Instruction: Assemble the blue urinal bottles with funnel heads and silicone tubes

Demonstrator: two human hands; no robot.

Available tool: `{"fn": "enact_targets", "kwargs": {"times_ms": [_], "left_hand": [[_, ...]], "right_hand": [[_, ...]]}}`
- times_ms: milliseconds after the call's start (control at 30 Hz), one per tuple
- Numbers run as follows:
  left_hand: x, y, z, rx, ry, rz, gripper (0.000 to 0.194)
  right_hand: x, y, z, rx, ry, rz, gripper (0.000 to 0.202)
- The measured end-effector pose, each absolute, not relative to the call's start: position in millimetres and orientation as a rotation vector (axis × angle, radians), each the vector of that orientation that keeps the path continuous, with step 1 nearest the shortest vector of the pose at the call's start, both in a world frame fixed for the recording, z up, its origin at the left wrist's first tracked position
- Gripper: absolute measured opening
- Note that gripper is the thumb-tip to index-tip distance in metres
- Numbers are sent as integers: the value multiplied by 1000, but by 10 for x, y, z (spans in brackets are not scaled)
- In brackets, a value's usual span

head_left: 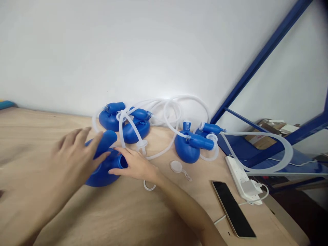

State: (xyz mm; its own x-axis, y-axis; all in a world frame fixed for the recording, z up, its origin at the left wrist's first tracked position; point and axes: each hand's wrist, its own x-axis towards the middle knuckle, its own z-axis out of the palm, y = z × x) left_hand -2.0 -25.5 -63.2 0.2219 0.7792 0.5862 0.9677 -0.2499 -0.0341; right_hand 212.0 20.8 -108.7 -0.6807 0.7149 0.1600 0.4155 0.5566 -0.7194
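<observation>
A blue plastic bottle [101,176] with a round open neck and a raised blue handle or spout lies on the wooden table, left of centre. My left hand [74,153], slightly blurred, is at its left side with the fingers apart, near the raised part; whether it touches is unclear. Around the open neck my right hand [133,163] curves its thumb and fingers, closed on the bottle. Just right of my right wrist a clear ring [149,185] rests on the table. Farther right lies a white round cap [176,166] with a small strap.
Several similar blue bottles [187,150] with looped clear tubes [169,102] stand along the wall. A phone [232,208] and a white power strip [239,177] lie at the right edge. A blue metal frame [258,58] rises behind them.
</observation>
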Motion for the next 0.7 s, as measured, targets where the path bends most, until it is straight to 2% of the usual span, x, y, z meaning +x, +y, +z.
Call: {"fn": "enact_targets", "kwargs": {"times_ms": [67,133,200,300,433,500,600,700], "left_hand": [[86,-433,-896,-2146,-1260,-648,45],[162,-590,-1212,-2187,-1057,-750,63],[205,-700,-1527,-2237,-1086,-817,78],[216,-747,-1879,-2226,-1169,-855,83],[77,-593,-2073,-2153,-1203,-820,90],[-48,-471,-2109,-2096,-1227,-810,84],[-228,-324,-2137,-2016,-1355,-831,60],[-379,-256,-2124,-2004,-1569,-901,39]], "right_hand": [[2176,239,-1066,-838,-2333,1047,108],[2260,310,-1058,-831,-2371,1126,121],[2358,414,-1091,-863,-2454,1139,118],[2463,563,-1234,-1022,-2628,1000,106],[2433,608,-1461,-1208,-2828,721,97],[2369,580,-1526,-1223,-2846,634,98],[2299,563,-1550,-1302,-2799,554,95],[2334,604,-1478,-1292,-2727,534,78]]}}
